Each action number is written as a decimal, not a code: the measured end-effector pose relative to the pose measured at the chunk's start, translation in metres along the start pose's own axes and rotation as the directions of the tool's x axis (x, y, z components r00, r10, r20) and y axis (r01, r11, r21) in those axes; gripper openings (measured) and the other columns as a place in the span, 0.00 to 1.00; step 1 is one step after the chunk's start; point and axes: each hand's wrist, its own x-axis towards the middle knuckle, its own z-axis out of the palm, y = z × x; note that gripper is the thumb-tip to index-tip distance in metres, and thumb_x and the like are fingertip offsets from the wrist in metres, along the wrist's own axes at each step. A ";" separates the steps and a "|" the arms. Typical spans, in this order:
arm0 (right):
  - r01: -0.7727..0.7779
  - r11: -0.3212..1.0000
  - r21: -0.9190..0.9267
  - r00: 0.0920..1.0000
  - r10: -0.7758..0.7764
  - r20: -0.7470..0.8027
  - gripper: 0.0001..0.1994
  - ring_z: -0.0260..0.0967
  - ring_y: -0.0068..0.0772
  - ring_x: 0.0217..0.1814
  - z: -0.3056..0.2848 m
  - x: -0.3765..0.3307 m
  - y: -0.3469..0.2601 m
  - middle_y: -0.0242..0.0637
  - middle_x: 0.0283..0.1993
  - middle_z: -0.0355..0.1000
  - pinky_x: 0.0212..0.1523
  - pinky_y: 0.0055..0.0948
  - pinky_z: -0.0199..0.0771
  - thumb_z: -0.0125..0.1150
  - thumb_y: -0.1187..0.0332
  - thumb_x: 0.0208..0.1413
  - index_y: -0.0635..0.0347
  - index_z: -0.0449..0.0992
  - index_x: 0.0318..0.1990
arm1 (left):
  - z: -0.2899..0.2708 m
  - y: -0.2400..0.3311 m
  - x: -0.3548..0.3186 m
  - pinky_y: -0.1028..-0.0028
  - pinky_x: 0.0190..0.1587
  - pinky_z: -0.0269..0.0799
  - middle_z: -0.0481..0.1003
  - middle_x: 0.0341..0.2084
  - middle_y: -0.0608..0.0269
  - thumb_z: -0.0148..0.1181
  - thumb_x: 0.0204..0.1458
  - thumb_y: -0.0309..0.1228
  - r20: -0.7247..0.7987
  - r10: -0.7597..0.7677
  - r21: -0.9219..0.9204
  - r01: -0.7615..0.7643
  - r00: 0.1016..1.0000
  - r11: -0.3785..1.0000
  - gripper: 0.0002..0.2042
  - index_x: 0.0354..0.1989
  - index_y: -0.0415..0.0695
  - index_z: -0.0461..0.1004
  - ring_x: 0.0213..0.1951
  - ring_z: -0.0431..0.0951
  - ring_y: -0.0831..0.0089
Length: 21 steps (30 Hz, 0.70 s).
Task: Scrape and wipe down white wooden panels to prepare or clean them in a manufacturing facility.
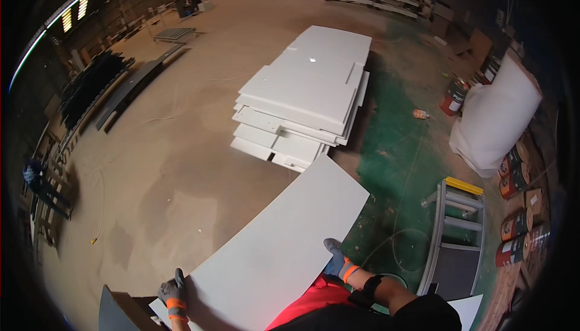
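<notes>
A long, flat white panel [272, 234] stretches out in front of me. Its far end is close to a stack of white panels [320, 77], and I cannot tell if they touch. My left hand [173, 296], in a grey work glove with an orange cuff, grips the panel's left edge near my body. On the opposite edge, my right hand [336, 260] in a matching glove is closed around the board, its fingers partly hidden. A dark strap circles my right forearm.
A grey metal step stool [456, 234] with a yellow edge stands to the right. Beyond it are metal drums [513, 249] and a large white wrapped roll [498, 113]. A small orange-labelled container [421, 114] lies on the green floor. Another person [42, 186] is at far left.
</notes>
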 end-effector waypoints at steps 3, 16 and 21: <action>-0.218 0.956 0.195 0.976 0.216 0.030 0.27 0.61 0.42 0.65 -0.061 0.021 -0.074 0.39 0.62 0.66 0.66 0.52 0.57 0.57 0.52 0.59 0.51 0.62 0.63 | 0.008 0.099 -0.008 0.54 0.35 0.71 0.76 0.21 0.43 0.33 0.58 0.61 -0.010 0.159 -0.002 -0.159 0.987 0.987 0.38 0.20 0.40 0.79 0.29 0.77 0.45; -0.236 0.971 0.026 0.953 0.237 -0.188 0.26 0.65 0.45 0.61 0.073 0.363 -0.268 0.39 0.60 0.68 0.61 0.50 0.64 0.60 0.53 0.57 0.51 0.66 0.60 | 0.039 0.364 0.228 0.55 0.35 0.69 0.75 0.19 0.45 0.42 0.53 0.61 0.176 0.127 -0.131 -0.105 0.976 0.986 0.34 0.19 0.40 0.80 0.28 0.76 0.47; -0.235 0.969 -0.080 0.965 0.222 -0.138 0.23 0.68 0.45 0.57 0.158 0.477 -0.359 0.40 0.55 0.71 0.56 0.54 0.68 0.62 0.56 0.55 0.54 0.69 0.56 | 0.055 0.422 0.248 0.57 0.34 0.70 0.75 0.21 0.46 0.46 0.52 0.61 0.051 0.155 -0.188 -0.143 0.987 0.972 0.31 0.21 0.42 0.80 0.28 0.77 0.46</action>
